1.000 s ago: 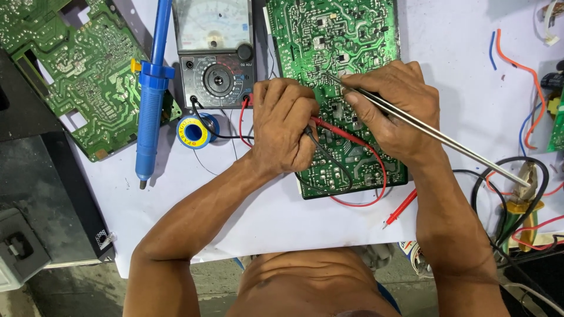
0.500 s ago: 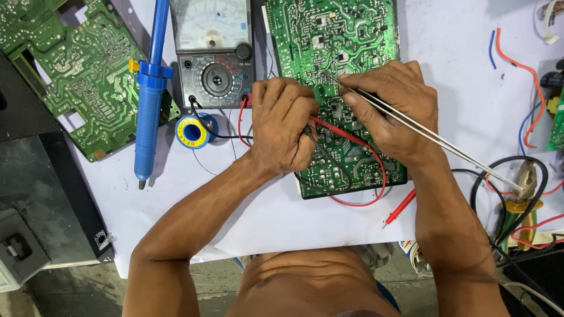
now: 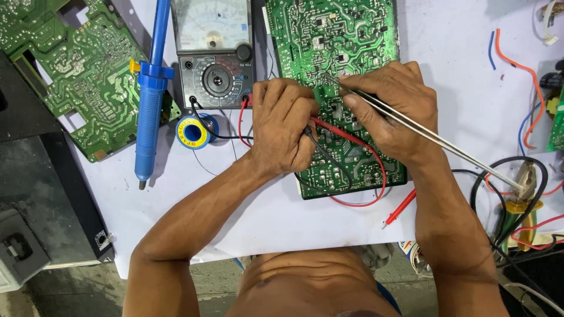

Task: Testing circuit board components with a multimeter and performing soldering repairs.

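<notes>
A green circuit board (image 3: 335, 35) lies solder side up on the white table. My left hand (image 3: 284, 126) rests on its left edge, fingers closed over the red and black probe leads (image 3: 338, 134) of the meter. My right hand (image 3: 390, 108) pinches long metal tweezers (image 3: 446, 147), their tips touching the board near its middle. The tweezers' long end runs out to the lower right. An analogue multimeter (image 3: 214, 50) sits just left of the board, its leads looping across the board's lower part.
A blue desoldering pump (image 3: 150, 94) and a small spool of solder (image 3: 192, 132) lie left of the meter. A second green board (image 3: 70, 70) lies at the far left. A red probe (image 3: 400, 208), loose wires and pliers (image 3: 523, 194) crowd the right. A dark box (image 3: 41, 199) stands lower left.
The view has shifted slightly, bringing the boards lower in frame. Both hands stay on the board; the tweezer tips have edged slightly up the board.
</notes>
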